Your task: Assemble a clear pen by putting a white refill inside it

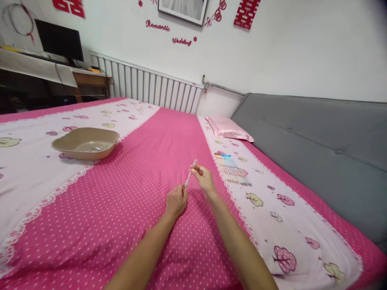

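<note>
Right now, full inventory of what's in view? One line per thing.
pen: 1, pale, held between both hands above the bed
row of pens: 1 row, multicoloured, on the sheet right of the hands
basin: 1, beige, on the bed at left
pillow: 1, pink, by the headboard
bedsheet: 1, pink dotted
headboard: 1, grey, right
radiator: 1, white, far wall
monitor: 1, black, desk at far left
left hand: grips pen's lower end
right hand: grips pen's upper part

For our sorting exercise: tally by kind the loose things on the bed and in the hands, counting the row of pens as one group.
Pen held by left hand and right hand: 1
Row of pens: 1
Beige basin: 1
Pink pillow: 1
Total: 4
</note>
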`<action>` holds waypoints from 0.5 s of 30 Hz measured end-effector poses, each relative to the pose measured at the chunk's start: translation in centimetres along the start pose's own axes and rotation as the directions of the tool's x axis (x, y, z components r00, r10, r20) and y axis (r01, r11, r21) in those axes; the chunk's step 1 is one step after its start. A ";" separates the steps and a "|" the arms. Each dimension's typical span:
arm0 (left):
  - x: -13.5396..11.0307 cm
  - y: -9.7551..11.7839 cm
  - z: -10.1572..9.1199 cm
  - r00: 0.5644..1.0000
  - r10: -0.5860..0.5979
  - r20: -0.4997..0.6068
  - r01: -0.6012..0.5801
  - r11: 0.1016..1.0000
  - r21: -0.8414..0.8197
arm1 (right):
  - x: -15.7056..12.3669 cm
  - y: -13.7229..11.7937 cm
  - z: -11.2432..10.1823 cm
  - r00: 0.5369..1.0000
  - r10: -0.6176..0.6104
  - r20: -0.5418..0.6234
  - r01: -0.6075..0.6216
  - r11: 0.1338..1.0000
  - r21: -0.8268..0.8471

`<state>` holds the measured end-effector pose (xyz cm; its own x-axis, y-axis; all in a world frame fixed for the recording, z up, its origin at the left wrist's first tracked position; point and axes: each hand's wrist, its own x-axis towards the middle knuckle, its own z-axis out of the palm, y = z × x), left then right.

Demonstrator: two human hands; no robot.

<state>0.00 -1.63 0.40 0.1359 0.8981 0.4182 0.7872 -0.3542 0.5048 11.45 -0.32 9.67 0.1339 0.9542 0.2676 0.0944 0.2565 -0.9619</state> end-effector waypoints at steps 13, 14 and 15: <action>0.0 0.1 -0.1 1.000 -0.006 0.003 0.006 1.000 0.001 | -0.1 1.5 0.0 1.000 -0.001 0.013 0.002 0.999 -0.054; 0.0 0.1 -0.1 1.000 -0.007 0.003 0.007 1.000 0.001 | -0.2 1.5 0.0 1.000 0.000 0.013 0.001 0.999 -0.052; 0.0 0.1 -0.1 1.000 -0.008 0.004 0.008 1.000 0.002 | -0.2 1.5 0.0 1.000 0.000 0.011 0.000 0.999 -0.049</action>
<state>0.03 -1.69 0.55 0.1316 0.9019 0.4113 0.7893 -0.3464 0.5070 11.59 -0.11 8.20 0.1232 0.9559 0.2665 0.1422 0.2488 -0.9581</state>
